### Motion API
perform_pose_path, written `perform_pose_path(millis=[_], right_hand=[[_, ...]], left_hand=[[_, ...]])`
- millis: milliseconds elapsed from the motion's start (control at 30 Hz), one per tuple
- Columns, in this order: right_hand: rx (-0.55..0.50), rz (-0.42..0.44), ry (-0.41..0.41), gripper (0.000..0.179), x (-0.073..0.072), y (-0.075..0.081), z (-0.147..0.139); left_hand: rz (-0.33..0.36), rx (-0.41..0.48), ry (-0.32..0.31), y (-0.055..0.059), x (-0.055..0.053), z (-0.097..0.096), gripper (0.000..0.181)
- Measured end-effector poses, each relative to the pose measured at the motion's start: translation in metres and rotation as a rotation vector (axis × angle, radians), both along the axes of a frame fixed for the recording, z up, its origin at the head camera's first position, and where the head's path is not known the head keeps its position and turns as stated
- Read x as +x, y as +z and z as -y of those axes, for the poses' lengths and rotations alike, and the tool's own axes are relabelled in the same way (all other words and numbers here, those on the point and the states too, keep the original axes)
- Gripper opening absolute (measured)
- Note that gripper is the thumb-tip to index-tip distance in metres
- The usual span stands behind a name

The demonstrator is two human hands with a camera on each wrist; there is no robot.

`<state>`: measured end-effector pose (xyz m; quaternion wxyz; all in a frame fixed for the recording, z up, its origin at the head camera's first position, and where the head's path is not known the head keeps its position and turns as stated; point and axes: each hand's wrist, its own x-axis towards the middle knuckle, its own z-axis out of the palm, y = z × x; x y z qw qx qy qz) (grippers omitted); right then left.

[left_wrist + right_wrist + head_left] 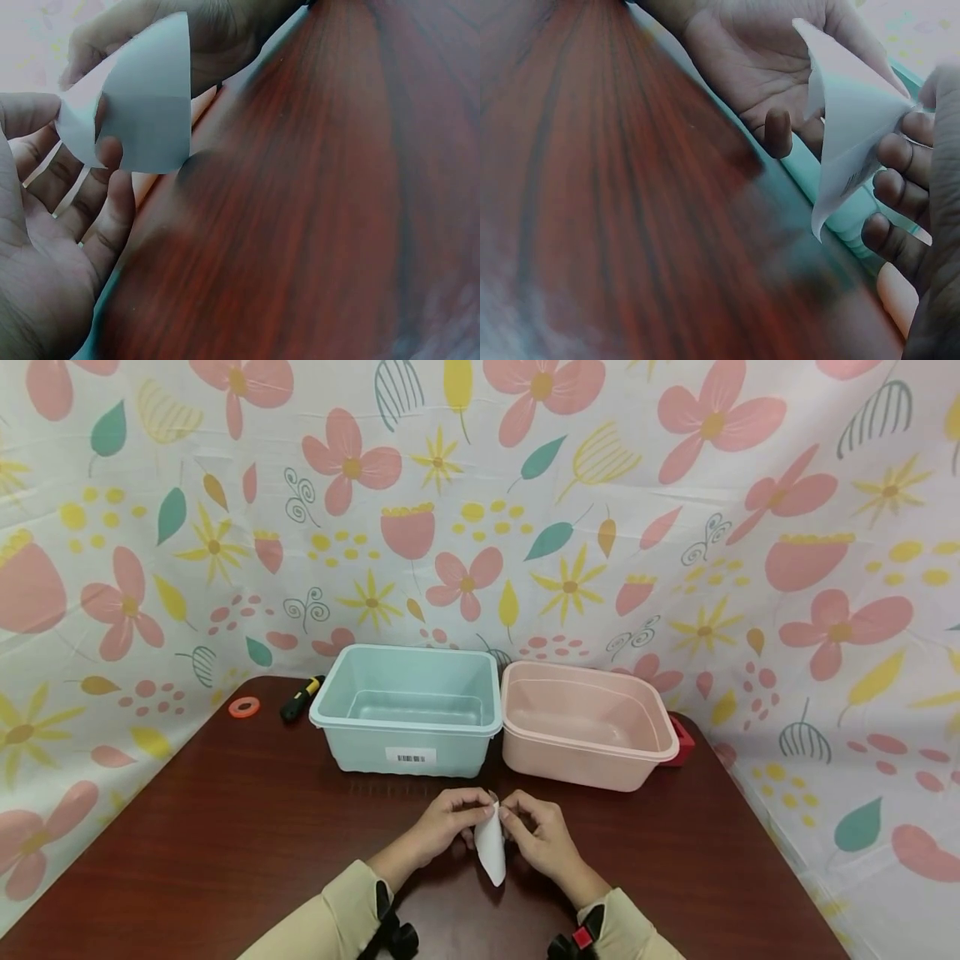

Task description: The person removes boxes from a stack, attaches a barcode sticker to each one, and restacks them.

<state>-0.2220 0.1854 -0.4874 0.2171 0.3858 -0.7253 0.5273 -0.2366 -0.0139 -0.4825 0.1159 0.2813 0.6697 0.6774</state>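
A curled piece of white paper (pixel 491 847) hangs point-down between both hands above the table. At its upper end, my left hand (pixel 447 820) pinches one edge between thumb and fingers. My right hand (pixel 542 833) pinches the opposite edge close by. In the left wrist view the paper (pixel 150 112) bends into a loose cone, with the fingers of the left hand (pixel 56 217) spread below it. The right wrist view has the paper (pixel 855 97) tapering towards the right hand (pixel 922 165), whose fingertips meet its narrow end.
A light-blue bin (pixel 360 743) with a barcode label stands beyond the hands, beside a pink bin (pixel 577 770). A red object (pixel 684 745) is partly hidden behind the pink one. An orange ring (pixel 243 707) and a black-and-yellow handled tool (pixel 300 700) lie at the table's back left.
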Motion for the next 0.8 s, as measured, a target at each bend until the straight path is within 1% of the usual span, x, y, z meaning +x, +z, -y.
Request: perform_pose_path(millis=[133, 233, 433, 533, 667, 767, 800], right_hand=[[0.017, -0.014, -0.022, 0.021, 0.007, 0.010, 0.004], [0.015, -0.009, -0.036, 0.021, 0.008, 0.012, 0.005], [0.000, 0.001, -0.033, 0.024, 0.000, 0.000, 0.001], [-0.013, -0.003, -0.025, 0.023, -0.003, -0.004, -0.001], [-0.045, 0.010, -0.036, 0.022, 0.007, 0.011, 0.002], [-0.079, 0.048, -0.066, 0.021, 0.016, 0.024, 0.005], [-0.090, 0.061, -0.073, 0.021, 0.017, 0.025, 0.005]], left_hand=[[-0.005, -0.007, -0.025, 0.001, 0.000, 0.000, 0.021], [-0.016, -0.014, -0.029, 0.002, -0.001, 0.000, 0.024], [-0.060, -0.022, -0.005, 0.002, -0.001, 0.000, 0.019], [-0.068, -0.016, -0.003, 0.002, -0.001, 0.000, 0.018], [-0.061, -0.016, 0.012, 0.001, -0.001, 0.000, 0.020], [-0.056, -0.014, 0.028, 0.000, -0.002, 0.000, 0.022], [-0.056, -0.012, 0.035, 0.000, -0.002, 0.000, 0.022]])
